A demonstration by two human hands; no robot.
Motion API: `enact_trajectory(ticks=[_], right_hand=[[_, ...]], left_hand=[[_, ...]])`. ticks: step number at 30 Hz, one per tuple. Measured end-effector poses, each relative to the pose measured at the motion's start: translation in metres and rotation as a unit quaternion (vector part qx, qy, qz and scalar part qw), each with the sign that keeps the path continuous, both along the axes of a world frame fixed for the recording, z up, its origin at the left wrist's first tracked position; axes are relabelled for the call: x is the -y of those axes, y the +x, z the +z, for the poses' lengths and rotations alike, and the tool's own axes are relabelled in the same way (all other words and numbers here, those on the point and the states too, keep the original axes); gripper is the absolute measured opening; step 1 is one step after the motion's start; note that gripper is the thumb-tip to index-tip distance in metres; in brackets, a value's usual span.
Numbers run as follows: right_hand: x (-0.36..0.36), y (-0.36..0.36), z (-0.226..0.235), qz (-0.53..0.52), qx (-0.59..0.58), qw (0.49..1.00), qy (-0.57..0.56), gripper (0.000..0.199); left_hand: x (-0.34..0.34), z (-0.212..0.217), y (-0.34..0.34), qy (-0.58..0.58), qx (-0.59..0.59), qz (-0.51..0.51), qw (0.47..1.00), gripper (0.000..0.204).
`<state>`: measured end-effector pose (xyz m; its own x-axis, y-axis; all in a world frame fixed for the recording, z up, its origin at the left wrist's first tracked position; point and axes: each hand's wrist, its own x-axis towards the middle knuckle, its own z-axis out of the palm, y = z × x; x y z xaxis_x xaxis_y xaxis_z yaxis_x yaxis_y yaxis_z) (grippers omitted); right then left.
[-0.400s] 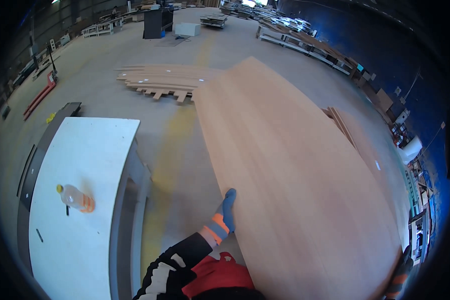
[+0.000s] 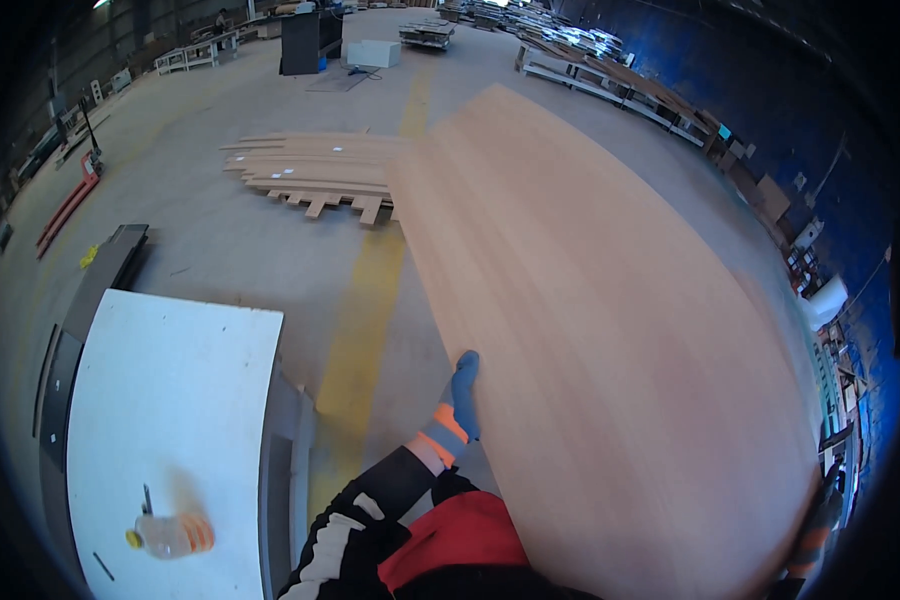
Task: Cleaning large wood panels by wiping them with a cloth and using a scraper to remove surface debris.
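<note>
A large, flat wooden board with brown grain fills the middle and right of the view, reaching away from me at a slant. My left hand, in a blue-grey glove with an orange and grey cuff, is closed on the board's left edge; its thumb shows and the other fingers are behind the board. At the lower right, my dark-gloved right hand is at the opposite edge, mostly in shadow and partly cut off by the dark rim, and its fingers cannot be made out.
To my left stands a white-topped table bearing a yellow-capped clear bottle and small dark tools. Ahead lies a stack of wooden strips on the floor. A red pallet jack is at far left. Shelving and a wrapped roll line the right.
The white table and bottle have slid down in the view, as I have moved forward. The board's far end has risen in the picture. My left hand keeps its hold.
</note>
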<state>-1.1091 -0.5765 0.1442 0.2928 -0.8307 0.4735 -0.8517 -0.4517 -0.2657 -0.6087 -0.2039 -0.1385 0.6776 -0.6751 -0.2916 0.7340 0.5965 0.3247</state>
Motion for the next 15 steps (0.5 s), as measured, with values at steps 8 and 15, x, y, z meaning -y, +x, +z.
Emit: enact_trajectory(ticks=[8, 15], right_hand=[[0.064, 0.259, 0.013, 0.029, -0.182, 0.977, -0.105, 0.047], [0.091, 0.480, 0.032, 0.232, -0.053, 0.970, -0.059, 0.044]], left_hand=[[0.010, 0.003, 0.209, -0.010, 0.016, 0.052, 0.998, 0.062], [-0.015, 0.005, 0.367, -0.043, -0.040, 0.103, 0.993, 0.057]])
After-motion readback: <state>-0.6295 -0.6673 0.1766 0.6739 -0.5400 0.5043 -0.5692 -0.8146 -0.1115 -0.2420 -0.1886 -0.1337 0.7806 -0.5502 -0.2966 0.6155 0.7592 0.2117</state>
